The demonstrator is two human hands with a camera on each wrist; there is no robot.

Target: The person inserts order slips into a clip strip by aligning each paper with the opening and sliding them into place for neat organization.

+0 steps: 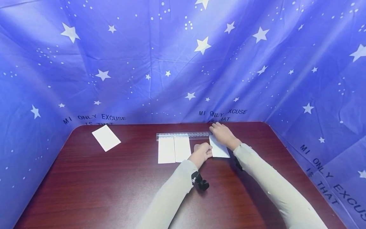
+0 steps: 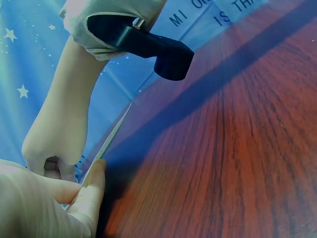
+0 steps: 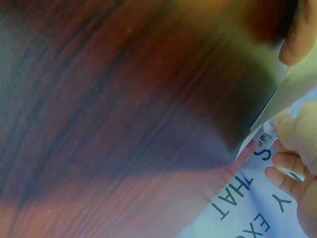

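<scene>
A clear plastic ruler [image 1: 183, 135] lies along the top edges of two white cards, a left card [image 1: 166, 150] and a right card [image 1: 182, 149], set side by side. To their right, a third white card [image 1: 218, 148] has its near edge raised off the table, as the left wrist view shows. My left hand [image 1: 203, 151] pinches this card's left edge between thumb and fingers [image 2: 96, 181]. At the card's upper corner, my right hand [image 1: 224, 135] pinches the ruler's right end, a clear tip of which [image 3: 267, 130] shows in the right wrist view. My right fingers partly hide that corner.
Another white card [image 1: 106, 138] lies at an angle near the table's far left corner. The dark red wooden table [image 1: 114, 184] ends against a blue star-patterned curtain [image 1: 171, 63] behind and on both sides. A black wrist camera [image 1: 200, 182] sits below my left wrist.
</scene>
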